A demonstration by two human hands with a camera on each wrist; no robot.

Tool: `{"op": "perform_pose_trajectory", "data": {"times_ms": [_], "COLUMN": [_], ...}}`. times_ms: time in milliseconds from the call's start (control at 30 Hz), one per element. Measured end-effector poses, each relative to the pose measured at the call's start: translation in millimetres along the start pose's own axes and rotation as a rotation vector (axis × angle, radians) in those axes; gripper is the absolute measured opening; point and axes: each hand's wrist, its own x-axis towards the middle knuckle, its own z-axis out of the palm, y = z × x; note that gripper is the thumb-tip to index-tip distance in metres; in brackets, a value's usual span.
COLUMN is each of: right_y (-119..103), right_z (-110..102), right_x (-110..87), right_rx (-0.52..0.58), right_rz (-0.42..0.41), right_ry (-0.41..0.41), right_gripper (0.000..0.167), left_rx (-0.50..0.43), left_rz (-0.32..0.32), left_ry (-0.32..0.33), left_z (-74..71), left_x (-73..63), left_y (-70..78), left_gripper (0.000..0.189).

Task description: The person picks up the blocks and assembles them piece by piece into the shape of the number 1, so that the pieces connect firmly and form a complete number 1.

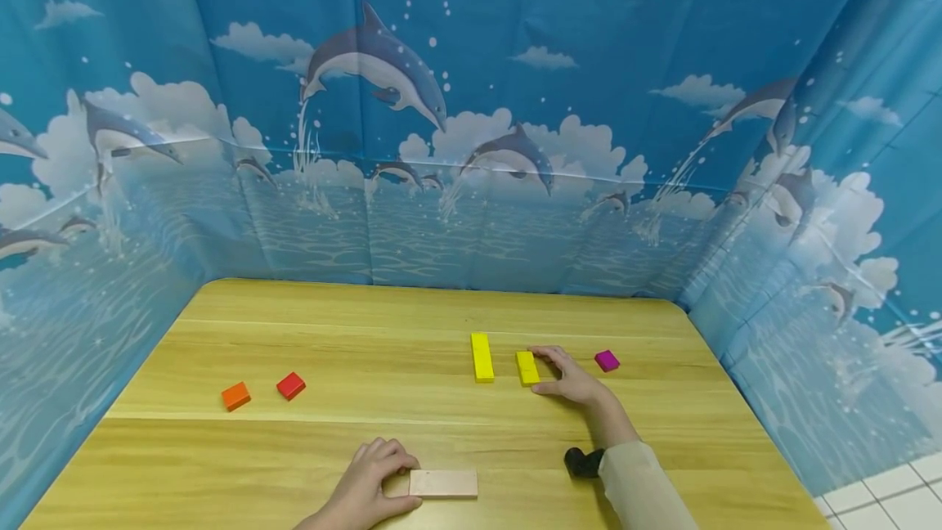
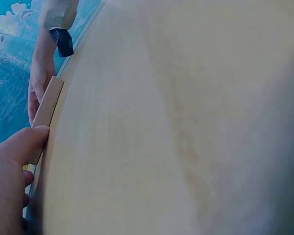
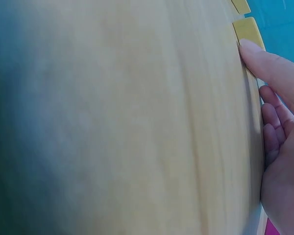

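Note:
At the table's near side my left hand [image 1: 368,487] holds the left end of a plain wooden block [image 1: 446,484], thumb at its near edge and fingers at the far one. The left wrist view shows the thumb pressed against this block [image 2: 50,100]. Farther back, my right hand [image 1: 576,384] grips the shorter yellow block [image 1: 527,368] between thumb and fingers. In the right wrist view the thumb lies on the edge of that yellow block [image 3: 249,30]. Just left of it on the table is a longer yellow block [image 1: 482,358].
An orange block [image 1: 236,396] and a red block [image 1: 291,385] lie on the left of the wooden table [image 1: 331,342]. A magenta block [image 1: 607,361] sits right of my right hand. A blue dolphin-print curtain [image 1: 471,219] borders the table's back and sides.

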Motion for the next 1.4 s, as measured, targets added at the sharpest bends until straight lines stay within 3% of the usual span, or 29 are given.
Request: {"op": "perform_pose_trajectory", "data": {"times_ms": [300,533,700,933,1167,1400], "right_y": [1,0,-10,-53,-48,-69], "right_z": [1,5,9,16,40,68], "right_x": [0.4,-0.1,0.4,-3.7,1.2,-2.7], "right_rx": [0.051,0.131,0.159,0.209,0.225,0.220], "right_rz": [0.047,0.109,0.090,-0.005,-0.030,-0.066], "right_ry": [0.048,0.138,0.154,0.081,0.044,0.018], "right_gripper": [0.065,0.066,0.065,0.061,0.065,0.063], "left_rx": [0.009,0.009,0.012,0.016,0.011,0.011], "left_rz": [0.004,-0.003,-0.004,0.009,0.007,0.000], "left_ry": [0.012,-0.007,-0.014,0.002,-0.003,-0.015], "left_z": [-0.5,-2.0,-2.1,-2.1,-0.5,-1.7], "left_x": [0.3,0.2,0.2,-0.6,-1.7,-2.1], "left_y": [1.6,3.4,3.6,3.5,1.8,1.2], "left_gripper": [0.025,0.025,0.026,0.025,0.025,0.025]}}
